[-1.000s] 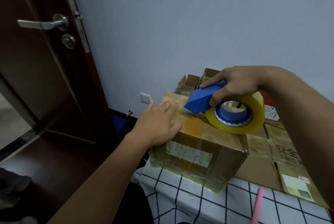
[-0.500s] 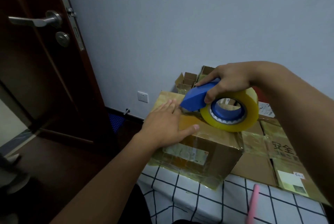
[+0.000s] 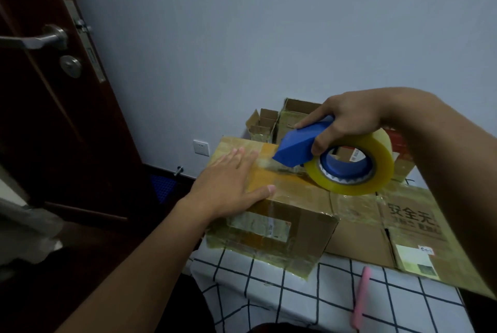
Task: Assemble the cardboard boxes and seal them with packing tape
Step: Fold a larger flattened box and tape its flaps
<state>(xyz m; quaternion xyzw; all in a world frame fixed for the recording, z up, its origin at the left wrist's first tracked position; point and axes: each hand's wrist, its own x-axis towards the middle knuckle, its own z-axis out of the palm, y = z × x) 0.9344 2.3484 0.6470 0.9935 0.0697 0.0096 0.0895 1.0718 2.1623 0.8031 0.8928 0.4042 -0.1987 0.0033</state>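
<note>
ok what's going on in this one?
A person is taping a cardboard box shut on a table with a checked cloth. The left hand lies flat on the box top, holding it down. The right hand grips a blue tape dispenser carrying a roll of yellowish packing tape, its front edge at the box top. Flattened boxes lie alongside; small open boxes stand behind.

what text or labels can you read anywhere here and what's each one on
"安全无": large print on the flattened cardboard at right; the smaller line beneath it is too blurred to read.
White sticker on the same cardboard: handwritten marks, unreadable.
Shipping label on the front of the cardboard box: print too blurred to read.
Label seen through the tape roll: too small to read.
</note>
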